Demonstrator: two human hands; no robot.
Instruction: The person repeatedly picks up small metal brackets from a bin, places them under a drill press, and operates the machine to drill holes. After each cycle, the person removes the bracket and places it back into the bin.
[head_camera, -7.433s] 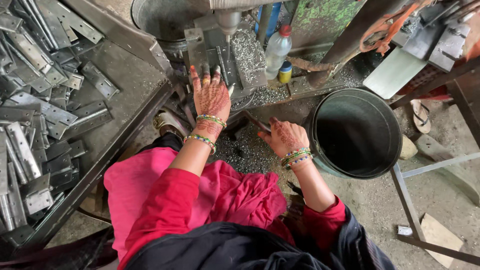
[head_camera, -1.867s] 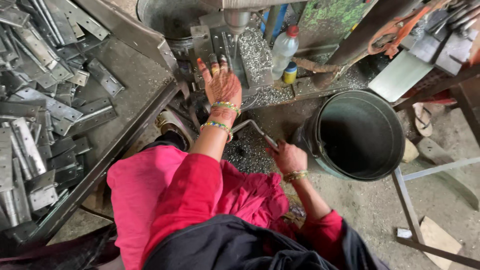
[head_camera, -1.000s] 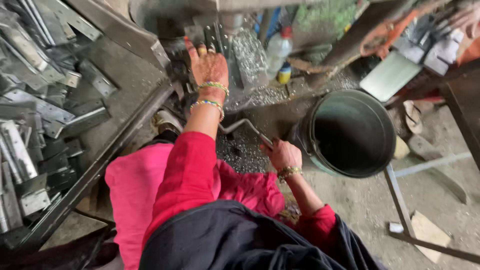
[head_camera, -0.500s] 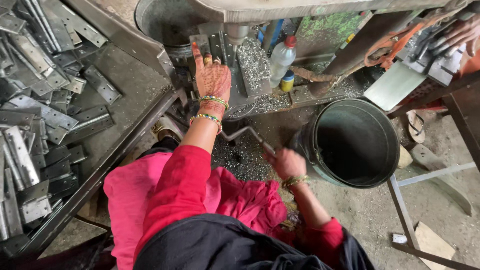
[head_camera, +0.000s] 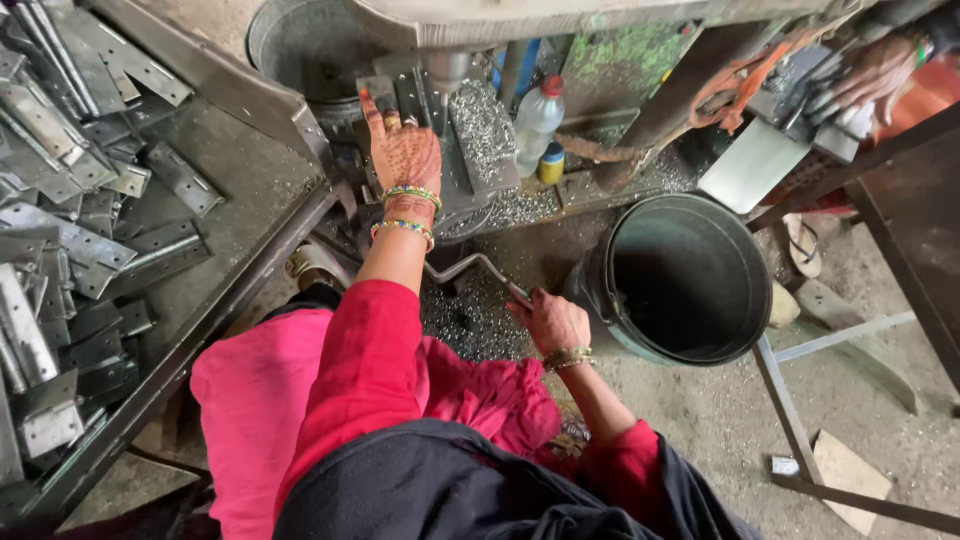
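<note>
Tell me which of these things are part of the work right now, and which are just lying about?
In use: left hand on the machine bed; right hand gripping the crank handle.

Lying about: plastic bottle, black bucket, metal brackets, sandal.

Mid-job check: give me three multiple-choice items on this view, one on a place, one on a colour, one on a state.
1. Where does the dark bucket stand?
A. right of the right hand
B. on the tray of metal plates
C. behind the bottle

2. What colour is the plastic bottle cap?
A. green
B. red
C. black

3. What is the right hand doing?
A. resting flat
B. gripping the crank handle
C. holding a plate

Answers: 1 A, the bucket sits on the floor beside that hand; 2 B, the cap shows red; 3 B, its fingers close round the handle.
</note>
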